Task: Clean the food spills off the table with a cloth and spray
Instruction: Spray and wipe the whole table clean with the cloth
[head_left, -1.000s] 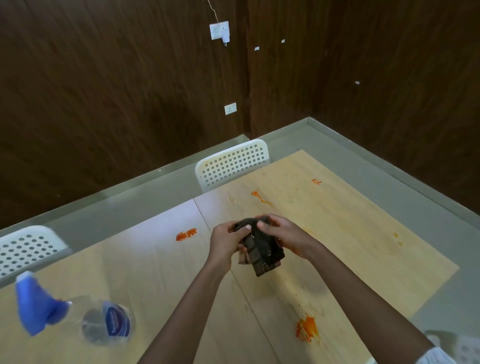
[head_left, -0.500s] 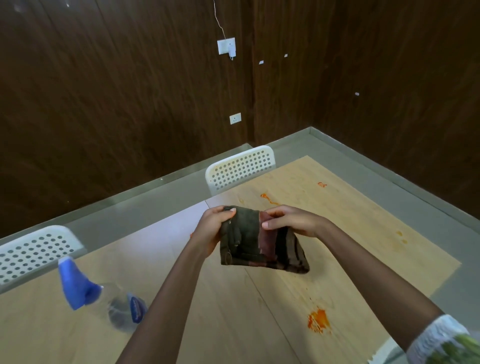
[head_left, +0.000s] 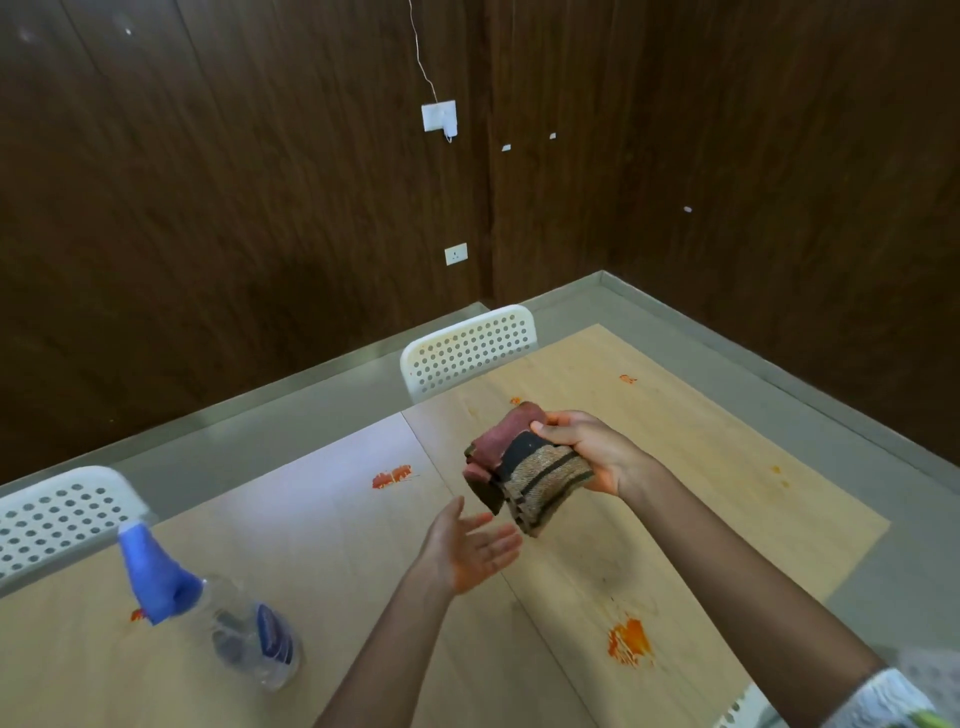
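My right hand (head_left: 587, 449) grips a folded striped cloth (head_left: 524, 467), maroon, black and tan, above the wooden table (head_left: 701, 467). Just below and left of the cloth, my left hand (head_left: 467, 551) is palm up with straight fingers and holds nothing. A clear spray bottle (head_left: 208, 608) with a blue trigger head stands on the table at the left. Orange food spills mark the table: one near the middle (head_left: 392, 475), one at the front right (head_left: 628, 642), a small one at the far right (head_left: 627, 379), and one beside the bottle (head_left: 137, 614).
Two white perforated chairs stand at the table's far side, one at the left (head_left: 57, 514) and one in the middle (head_left: 467, 348). Dark wood walls meet in a corner behind. The table's right edge (head_left: 852, 556) drops to a grey floor.
My left hand has let go of the cloth and dropped below it, opening palm up. My right hand now holds the cloth alone, folded into a thicker bundle.
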